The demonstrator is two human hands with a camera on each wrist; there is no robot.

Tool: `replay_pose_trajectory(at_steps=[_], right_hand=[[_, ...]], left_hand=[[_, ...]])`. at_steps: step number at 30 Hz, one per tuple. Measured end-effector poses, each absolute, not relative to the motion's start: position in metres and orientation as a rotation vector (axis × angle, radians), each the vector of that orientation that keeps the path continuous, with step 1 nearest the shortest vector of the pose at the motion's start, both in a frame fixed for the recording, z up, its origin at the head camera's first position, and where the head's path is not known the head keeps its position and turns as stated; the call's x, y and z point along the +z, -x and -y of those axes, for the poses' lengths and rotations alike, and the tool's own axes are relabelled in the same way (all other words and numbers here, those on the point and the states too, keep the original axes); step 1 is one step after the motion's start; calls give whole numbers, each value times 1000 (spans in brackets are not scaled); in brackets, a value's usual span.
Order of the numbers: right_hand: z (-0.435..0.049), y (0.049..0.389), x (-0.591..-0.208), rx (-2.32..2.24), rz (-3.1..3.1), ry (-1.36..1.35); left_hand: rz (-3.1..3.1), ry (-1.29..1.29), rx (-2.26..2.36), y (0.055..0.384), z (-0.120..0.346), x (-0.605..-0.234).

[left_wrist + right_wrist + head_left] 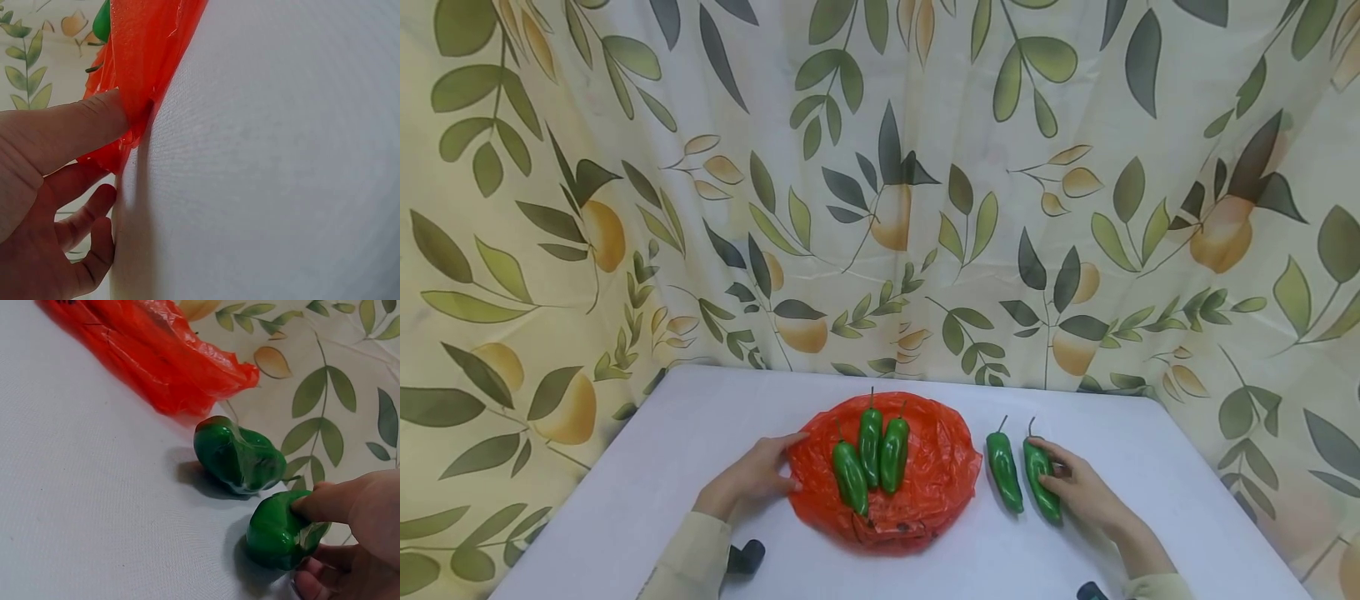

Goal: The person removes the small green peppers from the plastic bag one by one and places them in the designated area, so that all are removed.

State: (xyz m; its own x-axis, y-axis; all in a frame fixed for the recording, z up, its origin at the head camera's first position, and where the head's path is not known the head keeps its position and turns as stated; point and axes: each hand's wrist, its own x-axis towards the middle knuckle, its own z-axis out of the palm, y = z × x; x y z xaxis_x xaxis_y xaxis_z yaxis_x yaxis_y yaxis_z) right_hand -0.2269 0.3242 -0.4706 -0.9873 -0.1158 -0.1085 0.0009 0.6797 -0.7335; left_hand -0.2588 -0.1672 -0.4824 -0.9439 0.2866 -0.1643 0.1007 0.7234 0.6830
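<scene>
A red plastic bag (936, 467) lies spread in a rough round on the white table, with three long green peppers (870, 446) on it. My left hand (758, 475) is at the bag's left edge; in the left wrist view its thumb (94, 122) and fingers pinch the crumpled red plastic (147, 69). To the right of the bag, two more peppers lie side by side. My right hand (1078, 487) grips the outer pepper (1039, 475), thumb on one side and fingers round the other. The inner pepper (1004, 472) lies untouched between it and the bag.
The white tabletop (647, 467) runs back to a curtain (880, 275) printed with leaves and fruit. A dark wrist device (747, 557) sits by the left forearm, and another (1090, 591) shows near the right forearm at the bottom edge.
</scene>
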Motion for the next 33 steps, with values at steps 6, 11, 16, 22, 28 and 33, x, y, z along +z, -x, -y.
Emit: replay_pose_trajectory(at_steps=[6, 11, 16, 22, 28, 33], right_hand=[[-324, 224, -470, -1198, -2733, 114], [-326, 224, -471, -1193, -2739, 92], [-327, 225, -472, -1203, -2744, 81], [-325, 225, -469, -1226, -2722, 61], [-323, 226, -467, -1244, -2706, 53], [-324, 226, -468, -1230, -2708, 46]], left_hand=[[-2657, -301, 1046, 258, 166, -482], [-2665, -315, 1042, 259, 165, -482], [-2677, -315, 1058, 259, 166, -483], [-2698, -291, 1056, 259, 166, -482], [-2700, -302, 1066, 260, 166, -482], [-2691, -302, 1054, 260, 166, -485]])
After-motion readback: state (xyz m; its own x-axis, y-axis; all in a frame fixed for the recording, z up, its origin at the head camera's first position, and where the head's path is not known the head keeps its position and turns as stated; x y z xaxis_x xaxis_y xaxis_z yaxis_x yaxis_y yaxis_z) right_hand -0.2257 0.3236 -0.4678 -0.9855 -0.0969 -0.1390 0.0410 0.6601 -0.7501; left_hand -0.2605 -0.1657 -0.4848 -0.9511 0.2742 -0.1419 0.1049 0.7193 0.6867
